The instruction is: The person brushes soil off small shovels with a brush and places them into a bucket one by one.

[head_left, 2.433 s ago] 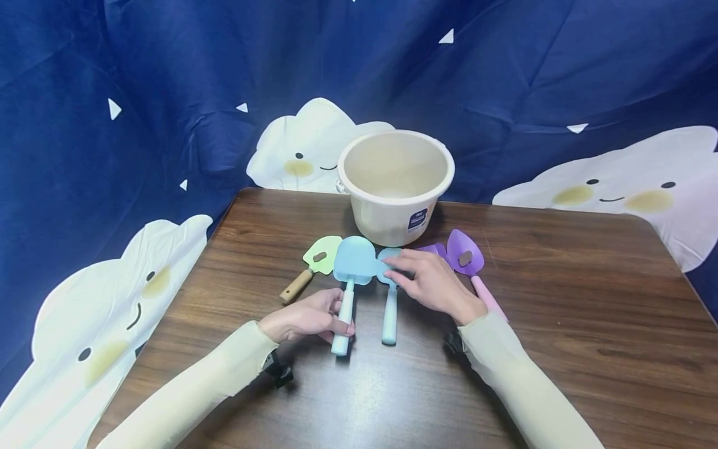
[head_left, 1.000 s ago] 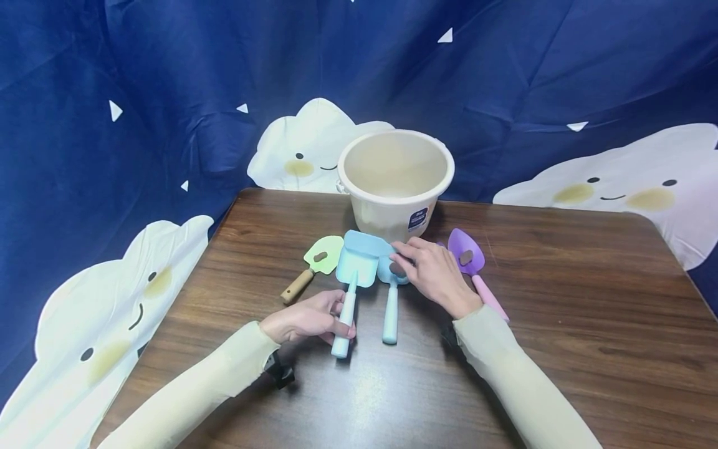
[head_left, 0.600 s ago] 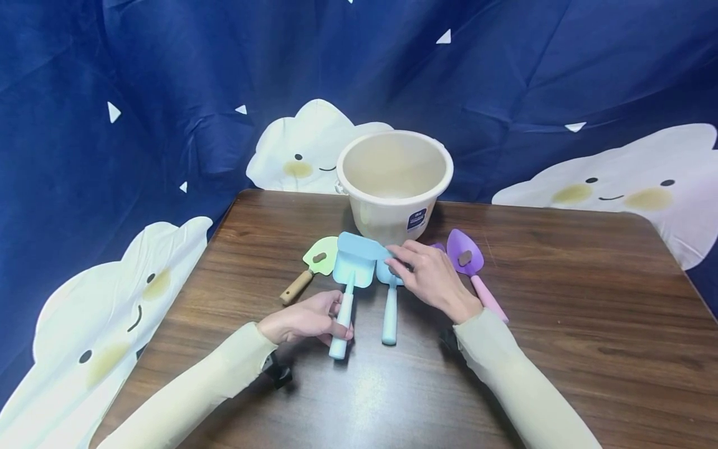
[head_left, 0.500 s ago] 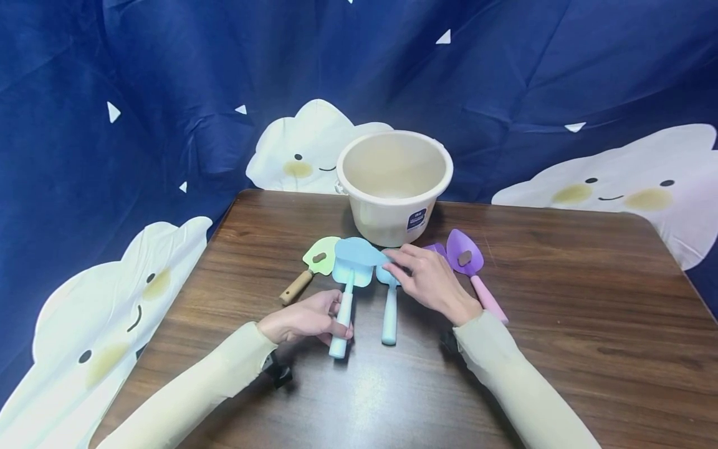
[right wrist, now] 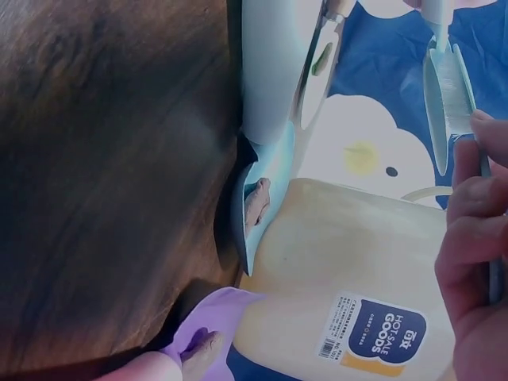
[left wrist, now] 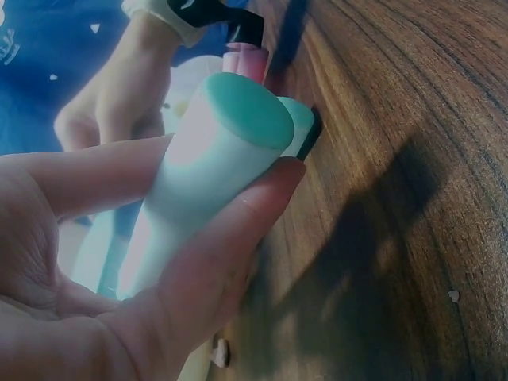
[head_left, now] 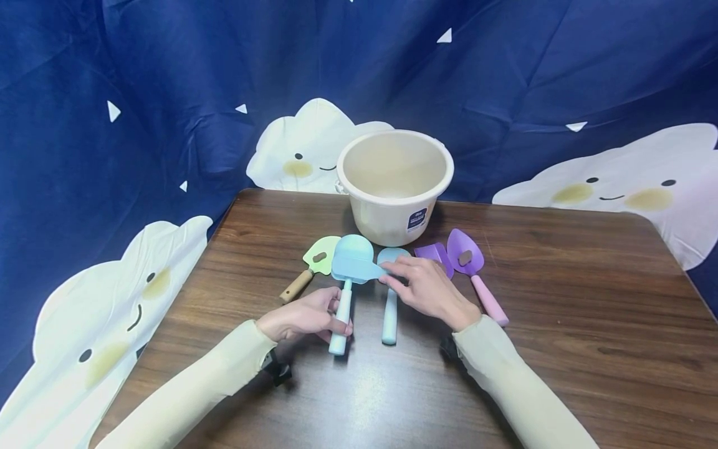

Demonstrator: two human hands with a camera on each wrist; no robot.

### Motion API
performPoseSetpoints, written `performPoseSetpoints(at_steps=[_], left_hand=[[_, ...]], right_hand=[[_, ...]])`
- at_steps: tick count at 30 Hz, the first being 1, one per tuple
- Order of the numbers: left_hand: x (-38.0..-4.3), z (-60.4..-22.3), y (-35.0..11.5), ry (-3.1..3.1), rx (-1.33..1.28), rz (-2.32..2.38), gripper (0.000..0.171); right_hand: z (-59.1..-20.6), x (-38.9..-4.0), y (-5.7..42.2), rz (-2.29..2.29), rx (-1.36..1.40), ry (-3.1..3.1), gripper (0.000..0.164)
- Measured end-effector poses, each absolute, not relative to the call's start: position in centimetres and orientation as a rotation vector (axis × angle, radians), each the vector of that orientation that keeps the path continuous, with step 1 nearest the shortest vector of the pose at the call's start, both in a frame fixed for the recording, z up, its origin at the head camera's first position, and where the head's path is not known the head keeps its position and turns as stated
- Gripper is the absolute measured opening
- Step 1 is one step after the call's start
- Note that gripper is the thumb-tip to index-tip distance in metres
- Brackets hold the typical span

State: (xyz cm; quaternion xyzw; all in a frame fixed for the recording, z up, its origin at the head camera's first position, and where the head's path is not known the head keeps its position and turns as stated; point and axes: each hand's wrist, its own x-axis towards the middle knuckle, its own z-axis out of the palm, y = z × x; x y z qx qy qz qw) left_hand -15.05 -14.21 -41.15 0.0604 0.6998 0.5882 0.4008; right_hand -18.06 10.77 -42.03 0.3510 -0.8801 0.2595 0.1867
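Note:
In the head view my left hand (head_left: 314, 316) grips the pale handle of a light blue toy shovel (head_left: 354, 244) from the side, its blade toward the bucket. The left wrist view shows thumb and fingers around that handle (left wrist: 202, 159). Between its fingertips my right hand (head_left: 426, 287) pinches a flat light blue piece (head_left: 361, 269) that overlaps the shovel's blade near the handle; I cannot tell its kind. A light blue trowel (head_left: 389, 318) lies beneath the right fingers. In the right wrist view, a brown lump (right wrist: 258, 202) sits in that trowel.
Behind the tools stands a cream bucket (head_left: 389, 224). A green trowel (head_left: 322, 246) with a wooden handle lies left, a purple trowel (head_left: 467, 240) with a pink handle right, each with a brown lump. A purple blade (head_left: 432, 252) is partly hidden. All rest on a brown table (head_left: 589, 312).
My right hand has drawn the light blue piece from the blade's far end back toward the shovel's handle. More of the purple blade shows now. The left hand has barely moved.

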Motion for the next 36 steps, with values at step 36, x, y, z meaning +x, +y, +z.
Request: performPoseSetpoints(at_steps=[36], left_hand=[[-14.5,-41.4,-14.2,1.774,0.168,1.481,0.046]], right_hand=[[-41.6,-19.6,11.4,0.718,0.791,-2.51,0.027]])
